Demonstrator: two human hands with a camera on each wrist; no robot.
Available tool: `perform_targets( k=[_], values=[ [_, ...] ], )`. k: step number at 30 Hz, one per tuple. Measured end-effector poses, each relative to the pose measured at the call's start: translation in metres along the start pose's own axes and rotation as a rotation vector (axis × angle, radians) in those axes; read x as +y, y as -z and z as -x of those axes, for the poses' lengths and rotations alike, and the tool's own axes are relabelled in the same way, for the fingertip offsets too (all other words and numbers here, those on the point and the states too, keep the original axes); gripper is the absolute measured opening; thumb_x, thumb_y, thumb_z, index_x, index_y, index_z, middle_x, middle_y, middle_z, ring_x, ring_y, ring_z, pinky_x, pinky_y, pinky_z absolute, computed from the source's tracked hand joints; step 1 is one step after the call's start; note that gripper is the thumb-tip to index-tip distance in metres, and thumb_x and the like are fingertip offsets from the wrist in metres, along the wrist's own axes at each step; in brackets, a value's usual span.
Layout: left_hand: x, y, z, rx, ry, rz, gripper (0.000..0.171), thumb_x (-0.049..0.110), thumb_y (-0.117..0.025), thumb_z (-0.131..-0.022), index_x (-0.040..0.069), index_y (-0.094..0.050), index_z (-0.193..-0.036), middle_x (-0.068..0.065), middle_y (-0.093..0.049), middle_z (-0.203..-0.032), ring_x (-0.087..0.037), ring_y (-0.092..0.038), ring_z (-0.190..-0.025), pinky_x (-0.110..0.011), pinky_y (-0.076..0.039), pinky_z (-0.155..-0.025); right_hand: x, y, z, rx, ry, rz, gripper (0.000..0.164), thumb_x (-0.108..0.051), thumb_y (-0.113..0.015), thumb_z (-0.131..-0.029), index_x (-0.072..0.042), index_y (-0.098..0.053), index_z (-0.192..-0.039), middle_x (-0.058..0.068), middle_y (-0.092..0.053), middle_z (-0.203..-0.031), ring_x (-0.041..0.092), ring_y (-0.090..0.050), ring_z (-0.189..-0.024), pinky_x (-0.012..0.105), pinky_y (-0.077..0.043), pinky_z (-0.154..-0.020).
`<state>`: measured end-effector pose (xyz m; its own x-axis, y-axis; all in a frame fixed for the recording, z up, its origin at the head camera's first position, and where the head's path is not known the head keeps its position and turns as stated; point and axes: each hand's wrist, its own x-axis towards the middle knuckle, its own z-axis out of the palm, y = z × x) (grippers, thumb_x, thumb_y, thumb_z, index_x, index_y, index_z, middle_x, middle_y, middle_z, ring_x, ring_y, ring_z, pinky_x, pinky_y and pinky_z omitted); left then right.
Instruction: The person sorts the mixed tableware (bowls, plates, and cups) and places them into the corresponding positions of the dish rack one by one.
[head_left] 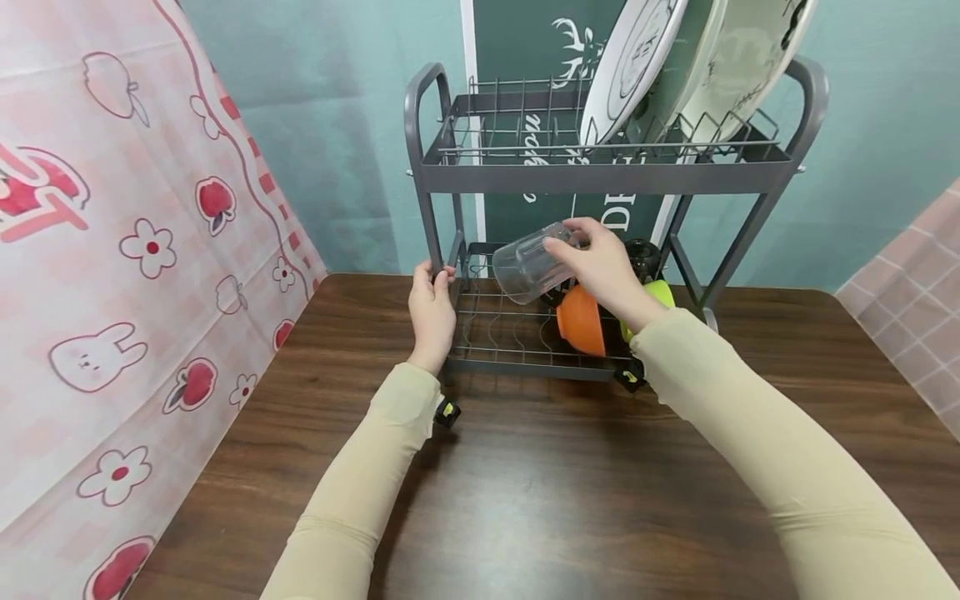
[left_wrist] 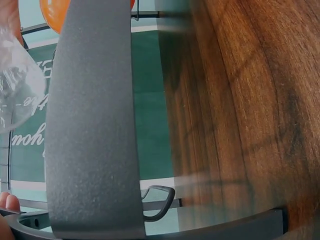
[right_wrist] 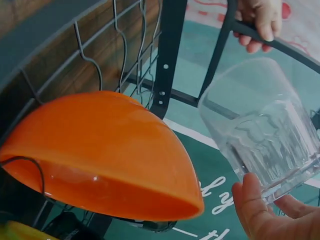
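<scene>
A clear drinking glass (head_left: 525, 265) is tilted above the lower tier of a grey dish rack (head_left: 600, 178). My right hand (head_left: 606, 265) holds it by its thick base, with the mouth pointing left. In the right wrist view the glass (right_wrist: 265, 120) shows whole, fingers at its base. My left hand (head_left: 432, 315) grips the rack's left leg near the lower tier. Right of the glass, an orange bowl (head_left: 581, 321) stands on its side in the lower tier. A yellow-green bowl (head_left: 660, 293) is beside it, partly hidden by my right arm.
White plates (head_left: 637, 62) stand upright at the right of the upper tier. A dark glass-like item (head_left: 642, 257) is behind my right hand. The rack stands on a brown wooden table (head_left: 510, 500). A pink patterned curtain (head_left: 142, 333) hangs left.
</scene>
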<state>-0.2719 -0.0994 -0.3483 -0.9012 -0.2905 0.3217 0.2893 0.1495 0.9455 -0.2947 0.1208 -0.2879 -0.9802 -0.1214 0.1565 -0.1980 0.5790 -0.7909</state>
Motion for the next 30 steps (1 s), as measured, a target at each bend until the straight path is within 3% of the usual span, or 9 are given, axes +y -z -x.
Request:
perform_targets(
  k=[12, 17, 24, 30],
  values=[
    [-0.001, -0.001, 0.000, 0.012, 0.011, -0.009, 0.028, 0.008, -0.038, -0.099, -0.005, -0.046, -0.121, -0.019, -0.059, -0.111, -0.026, -0.056, -0.107, -0.035, -0.044, -0.098, -0.008, -0.027, -0.031, -0.137, 0.020, 0.277, 0.071, -0.049, -0.056, -0.087, -0.012, -0.033, -0.143, 0.016, -0.030, -0.147, 0.032, -0.032, -0.134, 0.049, -0.033, -0.106],
    [-0.001, -0.002, 0.000, 0.021, 0.006, -0.024, 0.026, 0.007, -0.038, -0.099, -0.006, -0.047, -0.120, -0.021, -0.059, -0.110, -0.027, -0.056, -0.106, -0.035, -0.044, -0.097, -0.008, -0.042, -0.041, -0.194, 0.025, 0.358, 0.070, -0.044, -0.058, -0.088, -0.010, -0.032, -0.142, 0.017, -0.029, -0.147, 0.033, -0.033, -0.134, 0.049, -0.034, -0.105],
    [-0.031, -0.004, -0.015, 0.028, 0.004, -0.009, 0.026, 0.014, -0.040, -0.099, 0.000, -0.049, -0.118, -0.016, -0.061, -0.108, -0.023, -0.057, -0.104, -0.034, -0.044, -0.096, -0.009, -0.059, -0.049, -0.208, 0.008, 0.429, 0.071, -0.042, -0.060, -0.087, -0.008, -0.030, -0.142, 0.017, -0.034, -0.144, 0.032, -0.041, -0.128, 0.047, -0.040, -0.100],
    [-0.038, -0.005, -0.017, 0.040, -0.027, -0.018, 0.026, 0.015, -0.040, -0.099, 0.001, -0.050, -0.118, -0.012, -0.061, -0.105, -0.021, -0.058, -0.101, -0.033, -0.045, -0.094, -0.008, -0.066, -0.054, -0.200, 0.025, 0.470, 0.070, -0.038, -0.061, -0.088, -0.005, -0.030, -0.142, 0.020, -0.036, -0.141, 0.033, -0.046, -0.123, 0.047, -0.042, -0.097]
  ],
)
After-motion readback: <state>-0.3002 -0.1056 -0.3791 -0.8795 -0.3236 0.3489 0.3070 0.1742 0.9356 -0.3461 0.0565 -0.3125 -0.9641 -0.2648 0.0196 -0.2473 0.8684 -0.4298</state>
